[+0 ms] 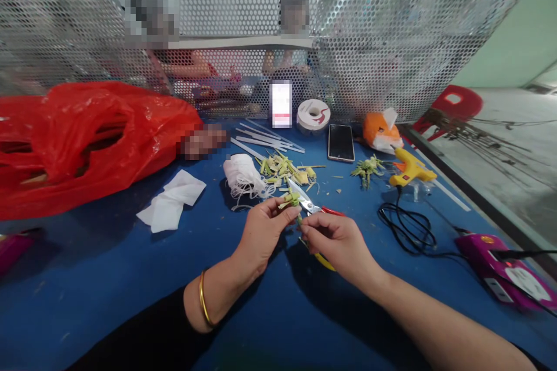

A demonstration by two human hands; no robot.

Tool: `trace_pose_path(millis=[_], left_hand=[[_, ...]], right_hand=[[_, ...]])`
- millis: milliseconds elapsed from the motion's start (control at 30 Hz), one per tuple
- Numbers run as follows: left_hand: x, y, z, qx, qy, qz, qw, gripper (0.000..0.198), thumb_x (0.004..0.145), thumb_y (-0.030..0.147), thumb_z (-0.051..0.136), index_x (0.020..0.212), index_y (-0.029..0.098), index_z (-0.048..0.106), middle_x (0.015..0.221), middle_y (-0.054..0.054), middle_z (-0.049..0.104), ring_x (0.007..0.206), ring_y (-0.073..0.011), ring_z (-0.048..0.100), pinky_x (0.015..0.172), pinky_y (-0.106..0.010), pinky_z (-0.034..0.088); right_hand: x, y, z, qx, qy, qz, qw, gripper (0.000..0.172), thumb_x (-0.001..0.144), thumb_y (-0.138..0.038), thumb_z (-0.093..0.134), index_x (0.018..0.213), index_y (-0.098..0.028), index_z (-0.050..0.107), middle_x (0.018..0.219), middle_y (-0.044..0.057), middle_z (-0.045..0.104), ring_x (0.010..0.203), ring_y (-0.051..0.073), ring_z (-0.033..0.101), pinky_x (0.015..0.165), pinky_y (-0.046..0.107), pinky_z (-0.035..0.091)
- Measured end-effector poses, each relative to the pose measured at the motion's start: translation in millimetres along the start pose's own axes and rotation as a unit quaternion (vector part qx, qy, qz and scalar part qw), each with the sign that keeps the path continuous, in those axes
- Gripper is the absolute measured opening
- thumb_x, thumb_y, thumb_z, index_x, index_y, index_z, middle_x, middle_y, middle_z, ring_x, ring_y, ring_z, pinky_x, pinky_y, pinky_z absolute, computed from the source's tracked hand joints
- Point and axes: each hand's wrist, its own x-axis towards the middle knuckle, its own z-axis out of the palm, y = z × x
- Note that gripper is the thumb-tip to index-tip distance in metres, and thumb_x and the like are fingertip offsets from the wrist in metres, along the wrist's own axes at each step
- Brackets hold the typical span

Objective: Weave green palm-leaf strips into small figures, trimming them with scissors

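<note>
Between thumb and fingers of my left hand (263,229) is a small green folded-leaf piece (290,199), above the blue table. My right hand (333,237) is closed in a pinch at the lower end of this piece, on what looks like a thin green strip. Scissors (307,203) with a red handle lie just beyond my fingers, blades pointing away, partly covered by my right hand. A yellow curved handle (324,261) shows below that hand. Leaf scraps (282,169) are heaped past the scissors, beside a ball of white string (242,175).
At right are a yellow glue gun (411,168), its black cable (407,232), a purple power strip (507,272) and green leaf pieces (368,171). Further back stand a phone (341,143), a tape roll (313,115) and a perforated metal screen (226,6). A red bag (100,139) lies left.
</note>
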Motion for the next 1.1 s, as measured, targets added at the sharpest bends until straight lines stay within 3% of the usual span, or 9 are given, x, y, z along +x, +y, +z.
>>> trace_pose_path(millis=[233,600,767,933,1100], left_hand=[[0.5,1.1,0.9,0.019,0.003,0.01,1.0,0.027,0.057,0.028,0.084,0.077,0.014,0.072,0.074,-0.001,0.068,0.065,-0.0111,0.057,0.063,-0.023,0.045],[1.9,-1.1,-4.5,-0.019,0.008,-0.057,0.998,0.027,0.059,0.03,0.084,0.074,0.015,0.069,0.069,0.0,0.065,0.064,-0.0111,0.058,0.066,-0.025,0.044],[0.7,-1.0,-4.1,-0.03,0.011,-0.075,0.997,0.029,0.058,0.03,0.085,0.072,0.015,0.065,0.069,0.001,0.062,0.065,-0.0107,0.057,0.068,-0.025,0.045],[-1.7,-2.6,-3.0,-0.029,-0.002,-0.088,0.996,0.029,0.059,0.03,0.085,0.073,0.015,0.065,0.071,0.001,0.062,0.066,-0.0095,0.056,0.069,-0.024,0.044],[-2.0,-1.6,-2.6,-0.032,-0.002,-0.098,0.995,0.032,0.054,0.029,0.087,0.065,0.016,0.06,0.064,0.002,0.06,0.062,-0.0096,0.056,0.067,-0.025,0.043]], right_hand=[[0.5,-3.1,-0.2,-0.003,-0.005,-0.007,1.0,0.014,0.081,-0.027,0.056,0.073,-0.019,0.064,0.059,-0.003,0.056,0.049,0.01,0.053,0.048,0.022,0.042],[0.3,-4.0,-1.6,-0.026,0.023,-0.034,0.999,0.017,0.087,-0.028,0.051,0.073,-0.02,0.056,0.058,-0.003,0.052,0.052,0.012,0.05,0.051,0.024,0.04],[-0.3,-4.2,-3.8,-0.104,0.09,-0.12,0.983,0.011,0.087,-0.029,0.056,0.088,-0.02,0.062,0.075,0.001,0.058,0.059,0.012,0.052,0.055,0.025,0.042],[-1.5,-5.1,-5.9,-0.2,0.077,-0.187,0.959,0.01,0.087,-0.022,0.059,0.078,-0.02,0.062,0.073,0.001,0.056,0.061,0.013,0.052,0.057,0.025,0.041],[-0.7,-4.4,-5.9,-0.217,0.074,-0.204,0.952,0.017,0.089,-0.018,0.052,0.076,-0.02,0.063,0.071,0.002,0.058,0.066,0.015,0.054,0.062,0.027,0.042]])
